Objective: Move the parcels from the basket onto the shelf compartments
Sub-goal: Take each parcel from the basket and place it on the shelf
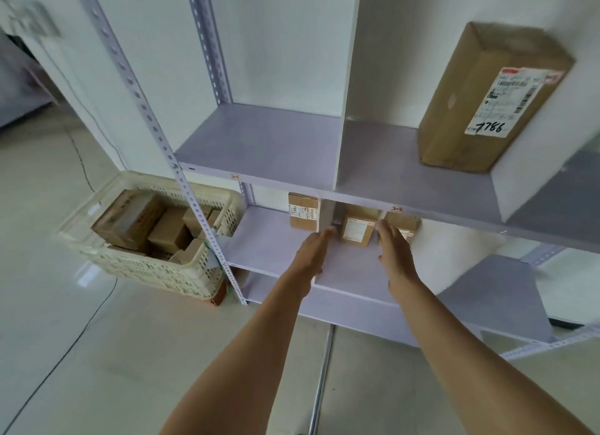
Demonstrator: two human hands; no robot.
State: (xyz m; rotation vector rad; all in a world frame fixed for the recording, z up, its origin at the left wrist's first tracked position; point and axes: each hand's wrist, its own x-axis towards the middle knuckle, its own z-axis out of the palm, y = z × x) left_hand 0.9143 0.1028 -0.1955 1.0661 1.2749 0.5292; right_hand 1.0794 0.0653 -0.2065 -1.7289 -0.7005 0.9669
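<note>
— Where are the parcels?
— Several brown cardboard parcels (130,222) lie in the cream perforated plastic basket (146,269) on the floor, left of the lilac metal shelf (259,142).
— And the hands?
— The left hand (311,249) and the right hand (394,249) reach beside a small brown labelled parcel (357,231) in a lower compartment. The fingers are straight and hold nothing.

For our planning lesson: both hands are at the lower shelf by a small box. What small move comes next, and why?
Probably draw the left hand and right hand back toward the basket: both are open, the small box stands on the shelf, and the basket holds more parcels.
</note>
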